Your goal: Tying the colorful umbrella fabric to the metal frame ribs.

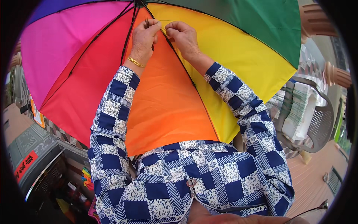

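Observation:
An opened umbrella (pixel 169 108) with pink, red, orange, yellow and green panels spreads before me, its inner side and dark ribs facing me. Near its middle, my left hand (pixel 143 40) is closed around a small dark pointed tool (pixel 147 23), which looks like thread snips. Close by on the right, my right hand (pixel 183 40) pinches a fine thread (pixel 164 21) that runs between the two hands. Both hands are beside a dark rib (pixel 179 61) along the border of the orange and yellow panels. The exact thread ends are too small to make out.
At the right stands a grey plastic chair (pixel 324 125) bearing a white stack with green strands (pixel 298 112). Reddish columns (pixel 317 20) rise beyond the umbrella. Bright coloured cloth (pixel 87 179) lies at lower left, by a dark doorway. The umbrella's near edge meets my patterned clothing.

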`<control>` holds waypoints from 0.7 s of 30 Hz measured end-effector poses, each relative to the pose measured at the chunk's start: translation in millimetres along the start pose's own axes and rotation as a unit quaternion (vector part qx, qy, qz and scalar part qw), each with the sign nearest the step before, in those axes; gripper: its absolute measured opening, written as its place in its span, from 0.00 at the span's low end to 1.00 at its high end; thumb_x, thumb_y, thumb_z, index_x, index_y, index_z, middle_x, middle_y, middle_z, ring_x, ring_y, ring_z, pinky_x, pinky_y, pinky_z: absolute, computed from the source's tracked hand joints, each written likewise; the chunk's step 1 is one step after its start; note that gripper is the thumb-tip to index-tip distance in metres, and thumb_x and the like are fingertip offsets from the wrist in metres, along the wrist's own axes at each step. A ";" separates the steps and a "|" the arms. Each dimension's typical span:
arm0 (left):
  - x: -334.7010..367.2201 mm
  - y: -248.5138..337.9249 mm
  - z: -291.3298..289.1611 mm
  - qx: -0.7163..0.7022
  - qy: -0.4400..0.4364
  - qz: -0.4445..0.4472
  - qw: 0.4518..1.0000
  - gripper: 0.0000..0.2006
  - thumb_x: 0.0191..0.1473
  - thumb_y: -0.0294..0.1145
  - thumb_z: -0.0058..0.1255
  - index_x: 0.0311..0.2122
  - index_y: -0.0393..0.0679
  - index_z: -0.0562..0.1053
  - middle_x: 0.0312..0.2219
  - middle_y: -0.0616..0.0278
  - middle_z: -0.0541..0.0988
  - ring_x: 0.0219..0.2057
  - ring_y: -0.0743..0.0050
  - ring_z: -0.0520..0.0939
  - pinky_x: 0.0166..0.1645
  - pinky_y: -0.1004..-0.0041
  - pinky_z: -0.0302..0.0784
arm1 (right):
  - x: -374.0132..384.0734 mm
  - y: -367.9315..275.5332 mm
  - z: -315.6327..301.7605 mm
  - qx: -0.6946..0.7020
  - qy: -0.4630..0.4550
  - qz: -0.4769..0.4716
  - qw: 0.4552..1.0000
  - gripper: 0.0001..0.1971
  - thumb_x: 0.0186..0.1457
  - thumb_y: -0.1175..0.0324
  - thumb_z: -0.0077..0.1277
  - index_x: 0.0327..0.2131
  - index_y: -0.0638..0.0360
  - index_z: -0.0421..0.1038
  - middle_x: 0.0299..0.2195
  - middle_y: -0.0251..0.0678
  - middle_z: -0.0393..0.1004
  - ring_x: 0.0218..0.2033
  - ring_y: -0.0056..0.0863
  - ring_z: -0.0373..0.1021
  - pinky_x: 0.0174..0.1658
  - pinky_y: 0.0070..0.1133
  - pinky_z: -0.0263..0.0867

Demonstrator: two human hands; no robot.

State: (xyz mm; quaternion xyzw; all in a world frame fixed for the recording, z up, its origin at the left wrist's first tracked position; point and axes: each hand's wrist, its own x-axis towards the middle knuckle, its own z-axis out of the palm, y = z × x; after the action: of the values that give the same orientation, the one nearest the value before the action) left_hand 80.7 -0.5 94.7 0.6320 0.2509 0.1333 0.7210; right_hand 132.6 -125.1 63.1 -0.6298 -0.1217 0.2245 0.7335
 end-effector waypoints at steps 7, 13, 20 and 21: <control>-3.0 -10.1 -17.4 0.040 0.040 0.037 0.998 0.06 0.49 0.31 0.50 0.27 0.39 0.71 0.21 0.69 0.73 0.18 0.81 0.70 0.23 0.78 0.65 | 4.1 -27.4 -19.8 0.276 0.062 -0.053 0.958 0.06 0.56 0.75 0.39 0.38 0.62 0.64 0.30 0.35 0.72 0.31 0.26 0.70 0.43 0.21 0.66; -5.3 -30.1 -35.5 0.497 -0.035 0.272 0.823 0.06 0.46 0.32 0.50 0.27 0.41 0.72 0.22 0.58 0.74 0.25 0.61 0.77 0.28 0.65 0.72 | 27.7 -57.9 -68.7 0.431 0.126 0.025 0.893 0.03 0.55 0.70 0.43 0.33 0.53 0.64 0.18 0.27 0.62 0.12 0.17 0.52 0.14 0.16 0.49; -14.2 -29.4 -39.5 0.619 -0.033 0.235 0.749 0.08 0.47 0.35 0.51 0.30 0.43 0.73 0.26 0.57 0.73 0.30 0.55 0.76 0.32 0.62 0.72 | 17.3 -46.2 -118.1 0.326 0.041 0.019 0.944 0.02 0.56 0.69 0.43 0.33 0.53 0.64 0.17 0.26 0.60 0.11 0.17 0.52 0.15 0.16 0.49; -14.6 -29.1 -38.9 0.637 -0.034 0.225 0.736 0.08 0.47 0.35 0.51 0.31 0.43 0.73 0.26 0.58 0.73 0.31 0.57 0.76 0.33 0.63 0.71 | 13.2 -48.6 -122.6 0.292 0.026 0.011 0.956 0.02 0.56 0.68 0.43 0.32 0.53 0.64 0.17 0.25 0.60 0.11 0.17 0.51 0.15 0.16 0.48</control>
State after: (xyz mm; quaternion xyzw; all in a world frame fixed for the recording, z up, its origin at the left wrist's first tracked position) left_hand 44.2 20.2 66.1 0.9858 0.1027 0.0793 0.1066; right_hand 209.2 -230.4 87.6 -0.3955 -0.0248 0.2418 0.8857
